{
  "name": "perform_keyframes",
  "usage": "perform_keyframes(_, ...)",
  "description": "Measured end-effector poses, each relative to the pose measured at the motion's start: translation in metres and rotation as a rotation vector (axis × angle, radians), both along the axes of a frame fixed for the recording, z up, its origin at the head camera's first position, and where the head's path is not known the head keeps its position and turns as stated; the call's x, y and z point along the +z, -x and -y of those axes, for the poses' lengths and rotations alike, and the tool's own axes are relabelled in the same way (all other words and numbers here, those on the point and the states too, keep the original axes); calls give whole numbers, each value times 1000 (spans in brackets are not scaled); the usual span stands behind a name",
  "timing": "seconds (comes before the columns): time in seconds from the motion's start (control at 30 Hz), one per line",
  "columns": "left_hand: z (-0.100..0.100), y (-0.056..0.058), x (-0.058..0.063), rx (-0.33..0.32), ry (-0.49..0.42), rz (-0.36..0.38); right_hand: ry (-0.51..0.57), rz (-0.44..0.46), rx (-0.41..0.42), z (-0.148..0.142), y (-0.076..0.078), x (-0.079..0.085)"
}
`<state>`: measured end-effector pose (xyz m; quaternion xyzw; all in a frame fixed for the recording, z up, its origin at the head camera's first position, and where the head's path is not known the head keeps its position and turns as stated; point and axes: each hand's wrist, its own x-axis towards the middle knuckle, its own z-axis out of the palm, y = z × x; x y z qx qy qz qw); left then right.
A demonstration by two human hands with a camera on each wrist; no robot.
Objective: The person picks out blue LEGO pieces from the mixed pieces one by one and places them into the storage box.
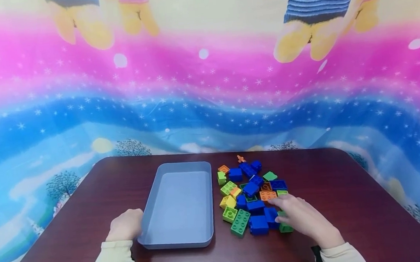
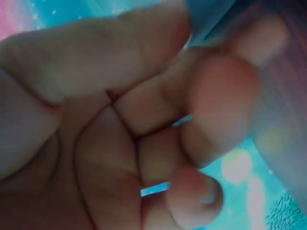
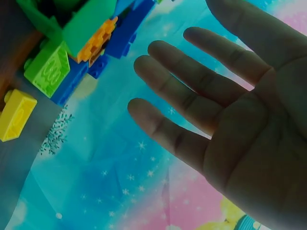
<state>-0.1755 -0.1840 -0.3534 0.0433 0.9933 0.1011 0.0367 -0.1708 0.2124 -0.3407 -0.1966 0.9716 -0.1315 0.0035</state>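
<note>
A shallow blue-grey tray [image 1: 180, 207] lies on the table with nothing inside. My left hand [image 1: 125, 225] is at its near left side; whether it touches the wall cannot be told. In the left wrist view its fingers [image 2: 223, 91] are loosely bent, with nothing seen between them. My right hand [image 1: 305, 218] is over the right edge of a pile of toy building bricks [image 1: 259, 224], palm down. Its fingers [image 3: 175, 105] are spread and nearly straight, holding nothing. Nearest to it are an orange brick [image 1: 268, 195] and a green brick [image 1: 286, 227], partly hidden by the hand.
Several blue, green, lime, yellow and orange bricks make up the pile right of the tray, a large green brick [image 1: 240, 222] at its front. A small orange cross-shaped piece [image 1: 241, 158] lies farthest back. Behind the dark table [image 1: 118, 183] hangs a printed cloth [image 1: 207, 90].
</note>
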Motion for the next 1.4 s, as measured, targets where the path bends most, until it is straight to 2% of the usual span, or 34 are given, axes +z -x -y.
perform_keyframes(0.13, -1, 4, -4, -21, 2, -23, 0, 43, 17, 3, 2, -5)
perform_keyframes(0.37, -4, 10, -2, -19, 55, -25, -27, 113, 34, 6, 7, -11)
perform_keyframes(0.63, -7, 16, -1, -14, 82, 8, -42, 75, 87, 5, 9, -18)
perform_keyframes(0.83, -10, 16, 0, 8, 90, -1, -43, 39, 119, 4, 11, -21)
perform_keyframes(1.13, -14, 15, 4, 19, 86, -11, -42, 28, 118, 2, 15, -25)
perform_keyframes(1.4, -16, 16, 3, 17, 102, -14, -91, -40, 197, 1, 16, -21)
